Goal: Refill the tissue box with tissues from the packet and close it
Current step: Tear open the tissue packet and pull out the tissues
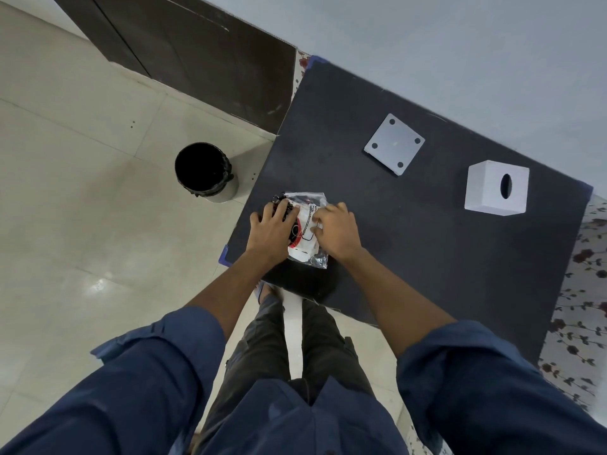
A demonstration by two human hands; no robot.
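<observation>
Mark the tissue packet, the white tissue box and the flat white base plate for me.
tissue packet (307, 229): head view, printed middle showing between the hands.
tissue box (486, 183): head view, face beside the oval slot.
base plate (394, 144): head view, centre between four dark pads.

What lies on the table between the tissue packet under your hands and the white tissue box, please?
Nothing: in the head view, only bare black table separates the tissue packet from the tissue box. The square base plate lies farther back.

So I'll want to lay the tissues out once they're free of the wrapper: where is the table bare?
The black tabletop is bare between the white cube tissue box and its near edge. The crowded spot is the near-left corner, where both hands work on the clear plastic tissue packet.
</observation>
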